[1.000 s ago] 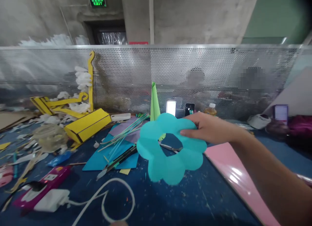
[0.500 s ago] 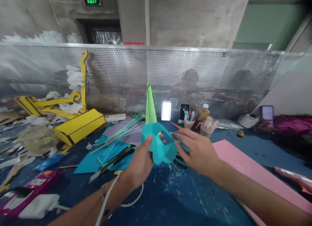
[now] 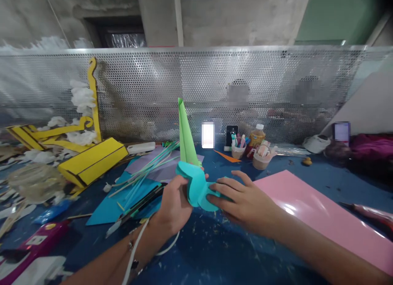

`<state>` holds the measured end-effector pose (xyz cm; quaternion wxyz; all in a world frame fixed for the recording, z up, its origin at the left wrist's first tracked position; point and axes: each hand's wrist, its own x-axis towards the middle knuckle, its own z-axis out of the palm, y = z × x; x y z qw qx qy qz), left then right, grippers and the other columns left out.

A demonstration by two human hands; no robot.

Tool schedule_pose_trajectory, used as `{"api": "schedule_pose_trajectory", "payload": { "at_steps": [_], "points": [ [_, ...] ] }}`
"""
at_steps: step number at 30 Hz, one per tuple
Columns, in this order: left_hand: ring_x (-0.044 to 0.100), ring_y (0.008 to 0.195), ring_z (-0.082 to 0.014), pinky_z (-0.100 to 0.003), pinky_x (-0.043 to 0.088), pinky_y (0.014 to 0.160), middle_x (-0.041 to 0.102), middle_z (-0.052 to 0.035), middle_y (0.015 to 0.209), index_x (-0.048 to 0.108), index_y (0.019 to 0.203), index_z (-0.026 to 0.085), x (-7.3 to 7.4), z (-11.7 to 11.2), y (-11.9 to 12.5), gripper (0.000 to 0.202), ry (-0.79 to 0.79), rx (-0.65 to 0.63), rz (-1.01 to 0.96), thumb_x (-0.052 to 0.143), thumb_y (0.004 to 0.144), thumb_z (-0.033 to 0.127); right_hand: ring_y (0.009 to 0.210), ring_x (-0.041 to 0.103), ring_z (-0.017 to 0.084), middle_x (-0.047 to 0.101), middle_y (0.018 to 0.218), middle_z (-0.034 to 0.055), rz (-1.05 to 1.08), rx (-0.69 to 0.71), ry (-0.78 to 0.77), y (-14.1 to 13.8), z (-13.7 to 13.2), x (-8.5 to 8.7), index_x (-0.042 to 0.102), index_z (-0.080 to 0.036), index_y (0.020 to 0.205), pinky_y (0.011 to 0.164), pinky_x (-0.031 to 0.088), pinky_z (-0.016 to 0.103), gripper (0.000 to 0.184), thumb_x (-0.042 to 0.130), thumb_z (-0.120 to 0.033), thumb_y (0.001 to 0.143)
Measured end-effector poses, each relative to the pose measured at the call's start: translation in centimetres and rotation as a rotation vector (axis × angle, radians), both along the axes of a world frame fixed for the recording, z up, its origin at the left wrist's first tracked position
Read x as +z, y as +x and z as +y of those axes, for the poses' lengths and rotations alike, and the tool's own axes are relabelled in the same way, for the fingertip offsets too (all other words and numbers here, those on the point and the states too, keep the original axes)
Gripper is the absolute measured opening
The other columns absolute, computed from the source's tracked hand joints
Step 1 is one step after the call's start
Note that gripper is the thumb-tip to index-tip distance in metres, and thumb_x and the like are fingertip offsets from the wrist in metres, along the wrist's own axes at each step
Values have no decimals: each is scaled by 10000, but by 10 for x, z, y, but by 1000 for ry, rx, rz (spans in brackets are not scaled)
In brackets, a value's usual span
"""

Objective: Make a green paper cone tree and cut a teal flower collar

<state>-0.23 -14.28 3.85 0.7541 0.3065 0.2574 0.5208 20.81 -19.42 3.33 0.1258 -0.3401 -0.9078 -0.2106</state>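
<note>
A turquoise paper piece [image 3: 196,182] with rounded, petal-like lobes is held over the middle of the table. My left hand [image 3: 176,201] is closed around its left side, thumb on the near face. My right hand [image 3: 245,199] grips the right lobes, its fingers lying over the paper and its thumb hidden. Just behind the piece rises a green rolled paper cone [image 3: 186,133], tilted slightly left; whether the two are joined I cannot tell. A white cable [image 3: 135,252] crosses my left wrist.
Turquoise sheets [image 3: 106,209], thin strips [image 3: 144,170] and a paintbrush [image 3: 115,227] lie left. Further left are a yellow paper-covered structure [image 3: 93,162] and a magenta power strip [image 3: 38,244]. Right lies a pink sheet [image 3: 310,207]; behind are pen cups [image 3: 260,162] and a bottle [image 3: 258,135].
The turquoise piece has turned, its open ring of lobes now seen folded and more from the side. My right fingers have spread over the right lobes. The green cone leans more left.
</note>
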Motion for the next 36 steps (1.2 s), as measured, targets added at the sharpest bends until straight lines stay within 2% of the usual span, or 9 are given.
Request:
{"api": "schedule_pose_trajectory", "payload": {
  "at_steps": [3, 8, 11, 16, 20, 26, 29, 32, 36],
  "points": [
    [683, 1140, -359, -445, 573, 919, 754, -122, 1169, 694, 1214, 171, -11, -5, -4, 486, 15, -97, 28, 794, 774, 352, 1282, 555, 294, 635, 1421, 105, -40, 21, 90, 0, -1, -1, 592, -232, 1394, 1073, 399, 532, 415, 510, -105, 1008],
    [621, 1247, -360, -467, 542, 985, 702, -122, 1300, 644, 1304, 218, -25, -13, -10, 737, 64, -165, 9, 857, 716, 609, 1241, 590, 290, 665, 1365, 117, -47, 51, 95, -3, -4, 0, 673, -191, 1271, 929, 521, 435, 271, 544, -195, 1032],
    [629, 1227, -332, -433, 543, 967, 691, -111, 1325, 628, 1306, 229, -24, -12, -11, 700, 50, -122, 105, 894, 710, 481, 1247, 591, 290, 674, 1354, 104, -53, 63, 69, -4, -5, 1, 703, -195, 1191, 923, 532, 435, 219, 547, -213, 1037],
    [700, 1028, -307, -392, 562, 850, 760, -95, 1064, 698, 1091, 172, -17, -6, -10, 436, 76, -15, 191, 780, 664, 194, 1282, 577, 278, 678, 1352, 101, 13, 121, -55, 5, -3, 4, 711, -204, 1168, 997, 515, 448, 201, 594, -284, 1026],
    [704, 859, -256, -349, 549, 734, 752, -78, 934, 704, 945, 160, -12, 0, -13, 289, 137, 29, 195, 748, 661, 188, 1363, 526, 290, 616, 1440, 129, 98, 140, -159, 17, 0, 5, 625, -228, 1357, 1077, 497, 475, 475, 708, -457, 949],
    [577, 606, -140, -275, 473, 588, 669, -11, 716, 694, 820, 160, -14, 3, -15, 140, 154, 24, 213, 760, 699, 180, 1336, 572, 275, 657, 1378, 155, 141, 194, -102, 22, 4, 4, 652, -177, 1295, 1082, 518, 480, 425, 512, -53, 914],
    [628, 705, -169, -279, 494, 654, 735, -33, 848, 740, 946, 169, -19, 2, -14, 201, 231, -17, 294, 739, 745, 174, 1180, 664, 247, 737, 1194, 130, 212, 262, -160, 17, 2, 3, 673, -181, 1221, 1038, 548, 441, 341, 532, -104, 920],
    [687, 947, -247, -335, 535, 836, 771, -66, 1080, 765, 1091, 192, -27, -2, -13, 292, 362, -81, 434, 728, 802, 199, 930, 728, 203, 777, 1020, 80, 350, 217, -221, 10, -1, 1, 636, -202, 1271, 822, 600, 345, 328, 581, -159, 950],
    [632, 1221, -318, -402, 516, 990, 678, -84, 1376, 703, 1300, 256, -42, -8, -18, 467, 372, -215, 478, 766, 856, 389, 884, 750, 199, 796, 1021, 66, 562, 107, -290, 4, -6, -1, 591, -225, 1347, 751, 590, 309, 408, 665, -244, 947]
  ]
}}
